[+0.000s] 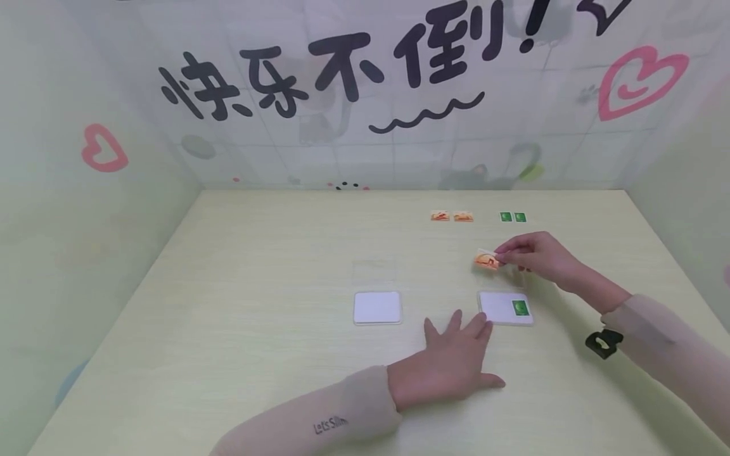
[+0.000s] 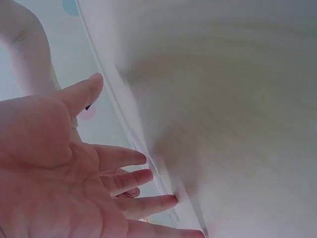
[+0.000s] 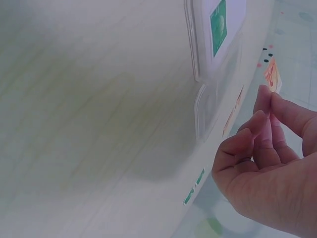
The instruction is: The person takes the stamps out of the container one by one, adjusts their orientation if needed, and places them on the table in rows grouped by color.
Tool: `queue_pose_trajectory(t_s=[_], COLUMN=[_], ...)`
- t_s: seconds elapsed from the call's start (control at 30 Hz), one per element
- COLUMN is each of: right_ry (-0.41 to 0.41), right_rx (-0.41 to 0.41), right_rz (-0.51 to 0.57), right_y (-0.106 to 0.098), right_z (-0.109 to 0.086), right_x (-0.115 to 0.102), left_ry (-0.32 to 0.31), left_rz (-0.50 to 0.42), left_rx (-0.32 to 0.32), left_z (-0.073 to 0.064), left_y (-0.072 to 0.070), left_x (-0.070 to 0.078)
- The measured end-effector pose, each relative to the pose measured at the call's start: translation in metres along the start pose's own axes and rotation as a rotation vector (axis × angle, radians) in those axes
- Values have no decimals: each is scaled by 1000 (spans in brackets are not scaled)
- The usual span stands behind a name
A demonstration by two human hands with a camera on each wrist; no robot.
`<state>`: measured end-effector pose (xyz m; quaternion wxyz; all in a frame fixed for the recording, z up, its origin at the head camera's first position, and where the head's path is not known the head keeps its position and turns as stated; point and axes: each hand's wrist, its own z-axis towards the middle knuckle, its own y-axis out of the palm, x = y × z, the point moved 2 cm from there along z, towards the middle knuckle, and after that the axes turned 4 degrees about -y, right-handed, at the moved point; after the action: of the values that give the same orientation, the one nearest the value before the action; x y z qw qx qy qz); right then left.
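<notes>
My right hand (image 1: 538,256) pinches an orange stamp (image 1: 486,260) between thumb and fingertips, holding it above the table. In the right wrist view the stamp (image 3: 272,77) stands tilted at the fingertips. Below that hand lies a clear plastic case (image 1: 495,322) with a white card (image 1: 496,305) in it and a green stamp (image 1: 520,308) on the card's right side. My left hand (image 1: 447,364) is spread with straight fingers, its fingertips at this case's left edge. In the left wrist view the left palm (image 2: 49,173) shows with nothing held.
Another clear case with a white card (image 1: 377,308) lies to the left, a faint clear cover (image 1: 374,272) behind it. A second clear cover (image 3: 205,109) lies behind the right case. Further back are two orange stamps (image 1: 452,216) and two green stamps (image 1: 513,216). Walls enclose the table.
</notes>
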<state>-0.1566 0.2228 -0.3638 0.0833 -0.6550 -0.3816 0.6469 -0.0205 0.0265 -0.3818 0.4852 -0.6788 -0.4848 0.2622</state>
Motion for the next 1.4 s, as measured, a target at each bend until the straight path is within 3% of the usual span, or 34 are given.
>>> queue_pose_trajectory(t_s=[0.23,0.5,0.87,1.4], right_ry=[-6,-9,-8,-20], right_rx=[13,23,23,13], right_rz=[-6,0,-1,-20], right_y=[-1,-2,-6,-5], right_z=[2,7,10,15], right_x=[-4,-5,-5,-9], left_ry=[80,219,357,389], left_rz=[25,91,62,192], left_rx=[-1,-22,-12,49], left_z=[-1,-2,6,0], left_y=[-6,-12,-11,-3], left_x=[-5,-11,-22,-29])
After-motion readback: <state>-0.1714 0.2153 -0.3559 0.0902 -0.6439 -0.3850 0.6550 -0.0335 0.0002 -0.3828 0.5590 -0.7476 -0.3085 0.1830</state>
